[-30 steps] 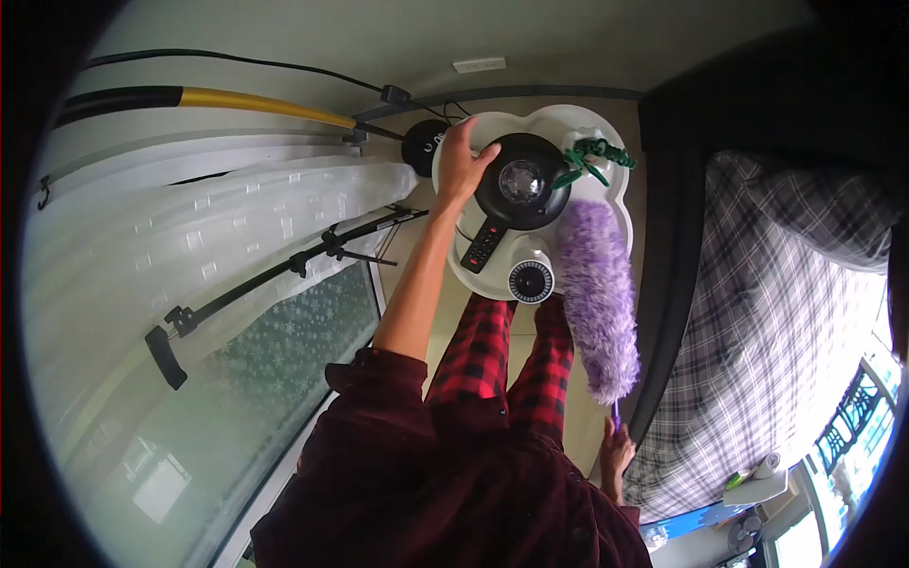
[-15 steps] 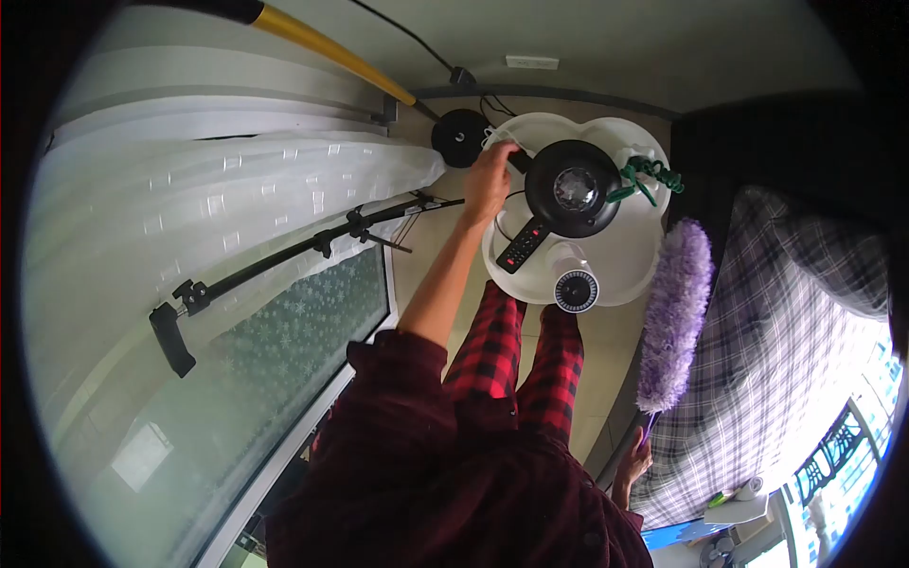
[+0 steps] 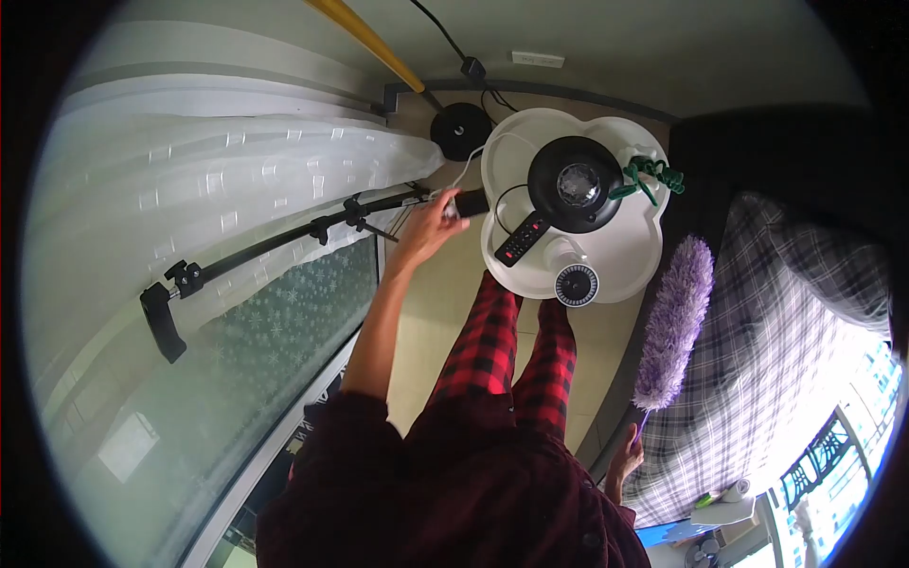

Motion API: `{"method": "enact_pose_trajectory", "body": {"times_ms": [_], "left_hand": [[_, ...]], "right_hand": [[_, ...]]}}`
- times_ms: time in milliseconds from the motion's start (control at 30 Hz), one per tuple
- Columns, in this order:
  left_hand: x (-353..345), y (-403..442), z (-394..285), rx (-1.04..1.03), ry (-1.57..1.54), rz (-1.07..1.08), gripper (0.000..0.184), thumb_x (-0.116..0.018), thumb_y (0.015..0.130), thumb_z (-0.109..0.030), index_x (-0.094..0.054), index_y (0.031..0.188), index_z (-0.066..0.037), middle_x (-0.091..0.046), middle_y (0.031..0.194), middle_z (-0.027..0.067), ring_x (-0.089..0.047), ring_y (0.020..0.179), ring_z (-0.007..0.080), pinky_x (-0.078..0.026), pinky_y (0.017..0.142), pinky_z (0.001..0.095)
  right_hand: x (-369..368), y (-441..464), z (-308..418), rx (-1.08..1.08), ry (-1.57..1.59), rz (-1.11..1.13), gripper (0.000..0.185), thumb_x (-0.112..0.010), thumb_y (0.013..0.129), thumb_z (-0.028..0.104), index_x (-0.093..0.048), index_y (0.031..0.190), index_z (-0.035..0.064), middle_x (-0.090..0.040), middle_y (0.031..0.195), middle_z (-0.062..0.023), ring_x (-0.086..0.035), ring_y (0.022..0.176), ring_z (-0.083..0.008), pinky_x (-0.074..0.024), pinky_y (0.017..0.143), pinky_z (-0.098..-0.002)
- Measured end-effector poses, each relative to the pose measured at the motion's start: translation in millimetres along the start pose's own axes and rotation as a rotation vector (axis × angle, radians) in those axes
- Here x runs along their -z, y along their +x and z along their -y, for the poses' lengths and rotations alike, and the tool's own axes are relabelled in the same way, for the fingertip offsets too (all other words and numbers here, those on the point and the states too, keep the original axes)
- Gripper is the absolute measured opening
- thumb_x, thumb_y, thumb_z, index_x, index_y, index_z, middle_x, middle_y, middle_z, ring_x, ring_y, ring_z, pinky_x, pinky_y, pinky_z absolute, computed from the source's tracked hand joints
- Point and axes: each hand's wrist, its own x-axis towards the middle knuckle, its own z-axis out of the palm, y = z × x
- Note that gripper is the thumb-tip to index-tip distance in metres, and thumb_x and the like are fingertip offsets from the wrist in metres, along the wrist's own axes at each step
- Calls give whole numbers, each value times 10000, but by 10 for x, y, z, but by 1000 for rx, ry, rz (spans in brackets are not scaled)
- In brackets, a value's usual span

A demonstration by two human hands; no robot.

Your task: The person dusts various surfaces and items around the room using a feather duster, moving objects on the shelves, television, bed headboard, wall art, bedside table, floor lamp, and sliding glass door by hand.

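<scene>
My left hand (image 3: 431,227) is closed on a small black device (image 3: 471,204) with a white cable, held just off the left edge of the white scalloped tray table (image 3: 620,270). On that table stand a round black projector (image 3: 575,185) with a clear dome, a black remote (image 3: 522,240) with red buttons, a white cylinder (image 3: 576,284) with a dark ribbed top, and a white object with green twisted ties (image 3: 649,177). To the right, my right hand (image 3: 625,457) grips the handle of a purple fluffy duster (image 3: 675,322), which points up beside the bed.
A bed with plaid bedding (image 3: 748,379) lies on the right. Along the left run a sheer white curtain (image 3: 237,175), a frosted glass door (image 3: 237,360) and a black stand arm (image 3: 275,254). A yellow pole (image 3: 374,43) rises from a round black base (image 3: 461,131).
The duster has moved off the table's right side toward the bed. My left hand has lifted the black device from the table's left part and moved it out past the edge.
</scene>
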Motion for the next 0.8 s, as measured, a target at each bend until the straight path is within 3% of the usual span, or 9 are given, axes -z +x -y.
{"method": "enact_pose_trajectory", "body": {"times_ms": [33,100,200,267,333,400,467,600,800], "left_hand": [[70,-147,-150,120,-425,146,519,-652,752,-103,-414,1213,-99,-527,1077,45,-520,993,178,-370,887,326],[104,-436,-680,22,-596,214,554,-636,776,-132,-376,1264,-95,-541,1014,16,-493,964,106,-384,874,280],[-194,-605,-1549,-135,-976,477,570,-648,749,-66,-380,1252,-80,-493,1067,10,-489,934,99,-382,851,272],[-598,-496,-1926,-491,-783,503,537,-635,762,-87,-376,1233,-78,-439,1064,16,-463,875,93,-370,807,274],[-1026,-407,-2354,-559,-903,423,494,-628,759,-89,-387,1190,-80,-477,914,13,-464,826,97,-367,790,263],[-1481,-270,-2577,-378,-896,384,448,-628,746,-79,-385,1123,-68,-495,788,21,-489,759,113,-390,750,275],[-1932,-48,-2611,-219,-791,299,501,-647,742,-143,-367,1143,-38,-526,798,70,-535,726,168,-424,663,306],[-2813,547,-2048,-182,-41,-18,501,-649,722,-155,-383,1111,16,-603,810,149,-604,776,274,-449,663,400],[-2976,672,-1517,-152,622,60,228,-523,782,-147,-537,971,-22,-589,881,117,-571,902,267,-407,775,457]], "right_hand": [[-11,1,-4,1,33,-11,586,-449,828,551,-561,658,1,-503,543,-181,-471,513,-322,-344,540,-435],[-78,16,-34,30,43,-44,595,-455,825,554,-545,636,-3,-477,516,-168,-448,487,-294,-334,517,-427],[-132,45,-37,51,75,-37,604,-464,822,556,-531,616,-8,-437,480,-149,-410,455,-248,-321,488,-415],[-155,73,-31,42,104,-3,603,-467,822,555,-532,619,-8,-425,471,-141,-396,449,-231,-318,483,-410],[-172,111,-81,33,123,42,586,-477,824,543,-543,627,-5,-425,468,-142,-380,442,-222,-314,474,-403],[-172,122,-136,48,133,39,580,-483,823,538,-543,627,-4,-426,471,-140,-373,444,-217,-312,472,-398],[-160,145,-219,61,141,38,573,-489,823,533,-543,628,-2,-427,474,-139,-366,445,-213,-311,470,-392],[-109,188,-369,79,162,37,538,-504,831,497,-551,649,-6,-414,474,-128,-360,449,-194,-307,464,-374],[77,109,-574,98,309,39,487,-510,850,435,-498,622,5,-363,456,-78,-344,426,-144,-274,426,-339]]}}
